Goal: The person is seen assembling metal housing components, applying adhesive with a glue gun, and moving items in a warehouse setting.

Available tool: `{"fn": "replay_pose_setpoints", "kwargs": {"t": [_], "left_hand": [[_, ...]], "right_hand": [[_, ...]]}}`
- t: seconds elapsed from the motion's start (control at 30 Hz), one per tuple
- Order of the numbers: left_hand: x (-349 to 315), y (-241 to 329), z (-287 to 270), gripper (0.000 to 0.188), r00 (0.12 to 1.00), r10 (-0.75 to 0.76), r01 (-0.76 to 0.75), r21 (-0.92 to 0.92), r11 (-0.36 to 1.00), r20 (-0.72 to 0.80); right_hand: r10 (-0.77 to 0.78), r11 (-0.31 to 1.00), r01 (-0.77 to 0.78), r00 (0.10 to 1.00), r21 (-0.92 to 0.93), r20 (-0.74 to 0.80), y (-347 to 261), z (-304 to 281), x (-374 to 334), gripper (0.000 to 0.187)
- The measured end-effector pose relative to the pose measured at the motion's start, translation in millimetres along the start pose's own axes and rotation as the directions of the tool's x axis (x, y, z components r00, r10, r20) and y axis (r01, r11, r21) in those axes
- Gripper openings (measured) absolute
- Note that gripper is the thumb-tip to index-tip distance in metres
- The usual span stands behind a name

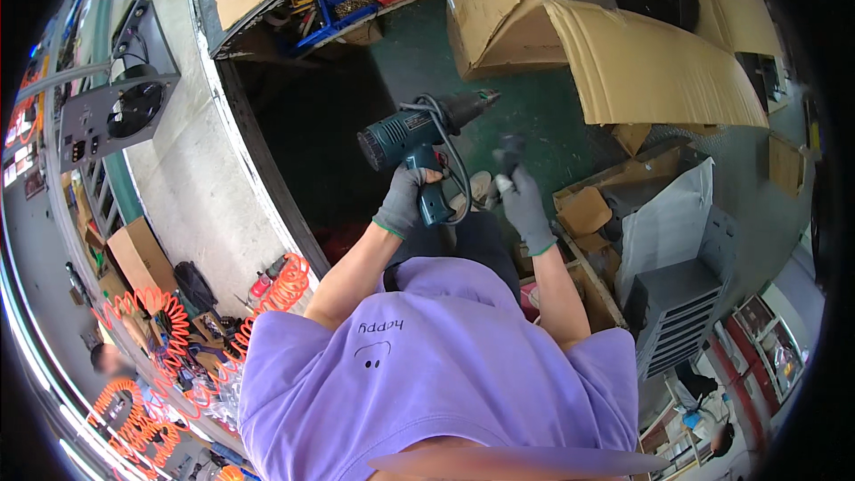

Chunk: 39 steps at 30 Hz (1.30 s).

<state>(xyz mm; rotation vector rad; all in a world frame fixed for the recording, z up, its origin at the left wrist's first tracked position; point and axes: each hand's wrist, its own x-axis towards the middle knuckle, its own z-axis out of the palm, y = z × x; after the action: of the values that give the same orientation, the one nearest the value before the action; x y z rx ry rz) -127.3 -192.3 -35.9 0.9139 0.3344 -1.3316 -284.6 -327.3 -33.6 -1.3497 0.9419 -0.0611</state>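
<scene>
At left, orange-red coiled plastic hoses [160,313] hang beside a long pale grey surface [214,205]. Near the center, the left hand [403,201], in a grey knit glove, is closed around the handle of a dark teal, pistol-shaped heat gun [399,139], held above the green floor [548,116], its black cord [456,162] looped over the barrel. Just right, the grey-gloved right hand [527,212] grips a small dark object [510,150], too blurred to identify. Farther right stands an open brown cardboard box [650,67].
</scene>
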Motion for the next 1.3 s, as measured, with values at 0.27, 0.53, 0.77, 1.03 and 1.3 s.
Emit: {"fn": "replay_pose_setpoints", "kwargs": {"t": [0.27,0.53,0.77,1.03,1.3], "left_hand": [[-14,-13,20,0.032,0.991,-0.128,0.128,0.003,0.992,0.025],[11,-16,-1,0.043,0.996,-0.086,0.088,0.276,0.957,-0.019],[19,-22,1,0.028,0.999,-0.038,0.037,0.150,0.988,0.004],[44,-6,3,0.024,0.929,0.227,-0.132,0.312,0.941,-0.293],[143,61,-23,0.063,0.643,0.753,-0.042,0.988,-0.146,0.139]], "right_hand": [[0.220,0.946,-0.123,0.923,-0.300,0.316,56,-4,1,0.020],[-0.104,0.763,0.337,0.907,-0.552,0.409,23,6,-24,0.027],[-0.109,0.864,0.116,0.993,0.490,-0.044,37,9,-19,0.044],[-0.137,0.986,0.153,0.970,0.068,-0.202,65,-21,-19,0.036],[0.014,0.997,-0.008,0.997,0.076,-0.079,105,-44,-19,0.020]]}}
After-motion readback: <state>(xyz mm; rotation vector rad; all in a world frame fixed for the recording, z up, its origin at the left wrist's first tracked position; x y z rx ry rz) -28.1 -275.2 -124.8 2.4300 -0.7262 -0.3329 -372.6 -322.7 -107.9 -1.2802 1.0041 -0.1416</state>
